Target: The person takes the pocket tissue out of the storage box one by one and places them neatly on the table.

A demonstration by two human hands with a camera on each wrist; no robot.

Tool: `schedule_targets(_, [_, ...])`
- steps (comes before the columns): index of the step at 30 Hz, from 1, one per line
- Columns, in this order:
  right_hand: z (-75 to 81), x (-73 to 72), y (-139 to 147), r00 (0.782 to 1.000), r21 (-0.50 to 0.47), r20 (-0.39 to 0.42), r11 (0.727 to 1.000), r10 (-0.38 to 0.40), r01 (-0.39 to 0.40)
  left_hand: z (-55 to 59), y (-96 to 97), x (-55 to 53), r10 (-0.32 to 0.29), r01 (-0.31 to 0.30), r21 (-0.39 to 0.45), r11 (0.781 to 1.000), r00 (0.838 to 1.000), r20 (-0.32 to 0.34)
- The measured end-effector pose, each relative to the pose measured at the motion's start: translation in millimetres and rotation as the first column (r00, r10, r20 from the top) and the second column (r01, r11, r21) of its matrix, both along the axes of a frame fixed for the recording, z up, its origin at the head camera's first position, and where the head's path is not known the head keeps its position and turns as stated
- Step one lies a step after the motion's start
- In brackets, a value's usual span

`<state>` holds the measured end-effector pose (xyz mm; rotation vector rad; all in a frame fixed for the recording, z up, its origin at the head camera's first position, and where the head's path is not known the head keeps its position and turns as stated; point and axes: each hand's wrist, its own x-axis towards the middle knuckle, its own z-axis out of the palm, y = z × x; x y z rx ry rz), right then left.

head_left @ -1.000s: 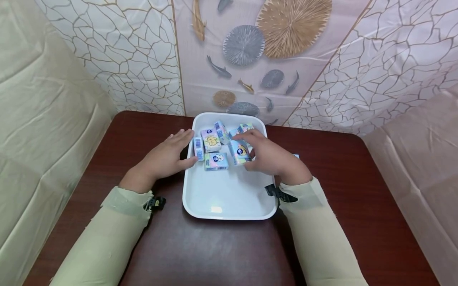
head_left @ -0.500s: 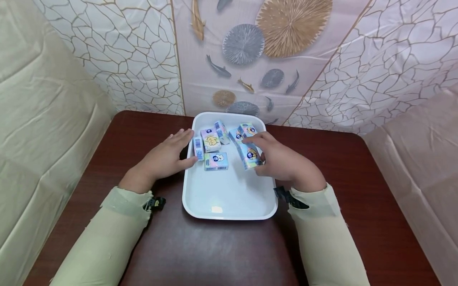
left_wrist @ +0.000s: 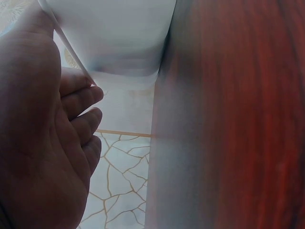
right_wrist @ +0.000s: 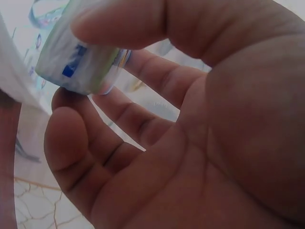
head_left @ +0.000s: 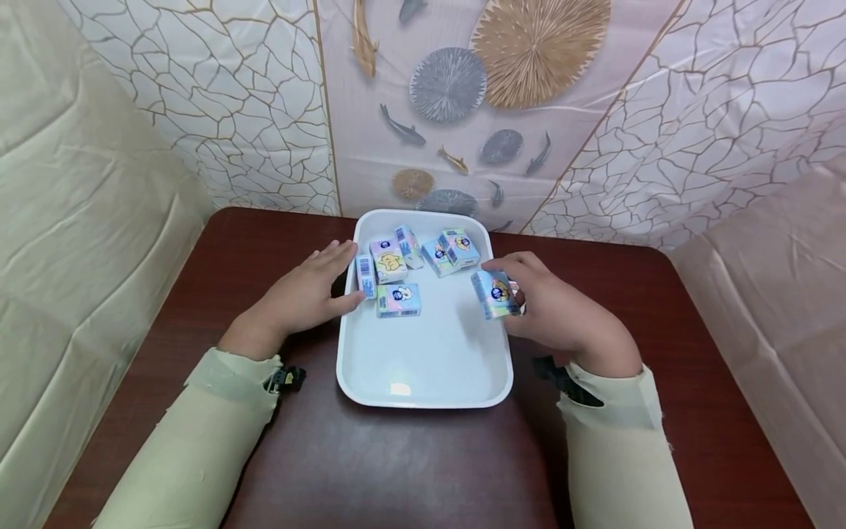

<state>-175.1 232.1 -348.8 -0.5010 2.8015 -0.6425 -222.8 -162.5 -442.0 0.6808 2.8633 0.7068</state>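
My right hand (head_left: 555, 308) pinches a small blue tissue pack (head_left: 494, 294) between thumb and fingers, over the right side of a white tray (head_left: 423, 367). In the right wrist view the thumb presses one side of the plastic-wrapped pack (right_wrist: 76, 62), with fingers on the other. My left hand (head_left: 297, 290) rests at the tray's left rim, its fingers extended. The left wrist view has that palm (left_wrist: 38, 129) beside the tray wall (left_wrist: 124, 43). Several pastel tissue packs lie in the tray's far half, including a yellow-printed pack (head_left: 388, 261) and a sideways pack (head_left: 399, 300).
At the tray's back right, one tissue pack (head_left: 459, 248) partly overlaps another pack (head_left: 436, 257). The tray stands on a dark red-brown table (head_left: 410, 470). Behind it hangs a patterned cloth (head_left: 264, 110); beige fabric (head_left: 86, 184) flanks the table.
My right hand has moved right with the tissue pack, away from the two packs at the back right, now fully visible. The left hand has stayed in place.
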Motion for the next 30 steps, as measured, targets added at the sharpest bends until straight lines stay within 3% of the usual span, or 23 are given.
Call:
schedule_targets(17, [-1.9, -1.3, 36.0, 0.998, 0.034, 0.025, 0.998, -0.056, 0.055, -2.5, -0.1, -1.8, 0.003, -0.003, 0.021, 1.0, 1.0, 0.008])
schedule_targets(30, [-16.5, -6.6, 52.4, 0.994, 0.068, 0.025, 0.993, -0.102, 0.1, -5.2, -0.2, -2.4, 0.016, -0.016, 0.009, 1.0, 1.0, 0.01])
